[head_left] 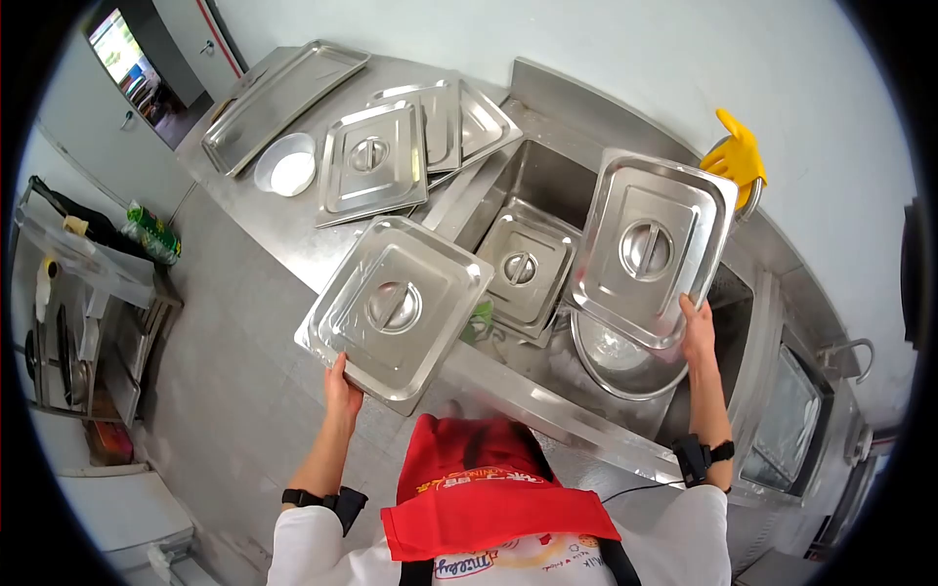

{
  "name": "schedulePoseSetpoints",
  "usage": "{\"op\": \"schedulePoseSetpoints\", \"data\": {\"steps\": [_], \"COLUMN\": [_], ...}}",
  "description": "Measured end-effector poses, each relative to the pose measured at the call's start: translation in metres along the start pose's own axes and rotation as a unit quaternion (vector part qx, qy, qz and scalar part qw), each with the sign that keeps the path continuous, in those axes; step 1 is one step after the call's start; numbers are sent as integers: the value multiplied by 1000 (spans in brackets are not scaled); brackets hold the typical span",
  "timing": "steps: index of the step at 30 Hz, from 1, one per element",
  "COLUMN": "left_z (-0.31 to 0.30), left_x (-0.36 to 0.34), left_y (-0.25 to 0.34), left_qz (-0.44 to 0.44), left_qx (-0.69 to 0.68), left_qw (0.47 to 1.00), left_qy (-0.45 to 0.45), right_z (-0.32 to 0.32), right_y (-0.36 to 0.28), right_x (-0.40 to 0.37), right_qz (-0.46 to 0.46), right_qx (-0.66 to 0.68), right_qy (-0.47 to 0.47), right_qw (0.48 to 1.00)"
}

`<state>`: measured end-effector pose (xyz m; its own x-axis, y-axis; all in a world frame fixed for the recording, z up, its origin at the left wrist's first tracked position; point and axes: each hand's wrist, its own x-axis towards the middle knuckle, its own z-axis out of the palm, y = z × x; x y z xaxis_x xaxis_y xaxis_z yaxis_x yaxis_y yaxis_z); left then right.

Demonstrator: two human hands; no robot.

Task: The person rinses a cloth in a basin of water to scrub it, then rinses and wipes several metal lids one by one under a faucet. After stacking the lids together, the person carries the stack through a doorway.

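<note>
My left hand [342, 394] grips the near edge of a steel pan lid [342, 322], which is tilted in front of the counter edge. On the right, my right hand [697, 332] is closed on the lower right corner of a second steel pan lid [611, 234], raised over the sink. Both lids have a round recessed handle in the middle and look wet. Beneath them in the sink [547, 166] lie another steel lid [542, 249] and a round metal bowl [635, 376], partly covered by the right lid. Something green [479, 322] shows beside the left lid.
Several steel lids [342, 181] lie overlapping on the counter [244, 210]. Beside them stand a tub with white contents [291, 174] and a long shallow tray [283, 98]. A yellow rubber glove [738, 156] hangs behind the sink. A rack [147, 342] stands at left.
</note>
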<state>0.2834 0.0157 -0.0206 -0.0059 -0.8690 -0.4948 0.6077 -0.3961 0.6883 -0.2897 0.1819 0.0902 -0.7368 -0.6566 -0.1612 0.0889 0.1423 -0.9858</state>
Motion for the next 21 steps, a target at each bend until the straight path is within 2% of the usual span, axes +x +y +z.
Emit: {"op": "schedulePoseSetpoints", "data": {"steps": [3, 5, 6, 9, 11, 13, 16, 19, 21], "left_z": [-6, -8, -15, 1, -1, 0, -6, -12, -10], "left_x": [7, 16, 23, 12, 12, 12, 13, 14, 13], "left_y": [-2, -8, -15, -8, -6, -5, -7, -11, -12], "left_qz": [-27, -45, -60, -71, -88, -88, -83, -70, -64], "left_qx": [-29, -53, -59, -56, -64, -66, -82, -76, -74], "left_qw": [999, 998, 996, 995, 994, 994, 993, 993, 993], "left_qy": [4, 7, 18, 40, 22, 7, -34, -49, -60], "right_z": [38, 88, 107, 195, 236, 266, 295, 321, 326], "right_y": [21, 29, 49, 35, 49, 68, 102, 78, 62], "right_x": [-23, -49, -57, -117, -135, -153, -168, -188, -192], "right_qz": [131, 170, 212, 255, 331, 313, 309, 274, 204], "right_qx": [129, 83, 117, 167, 46, 100, 230, 148, -50], "right_qy": [44, 31, 24, -34, 30, -7, -101, -104, -141], "right_qw": [982, 982, 970, 952, 942, 944, 917, 944, 968]}}
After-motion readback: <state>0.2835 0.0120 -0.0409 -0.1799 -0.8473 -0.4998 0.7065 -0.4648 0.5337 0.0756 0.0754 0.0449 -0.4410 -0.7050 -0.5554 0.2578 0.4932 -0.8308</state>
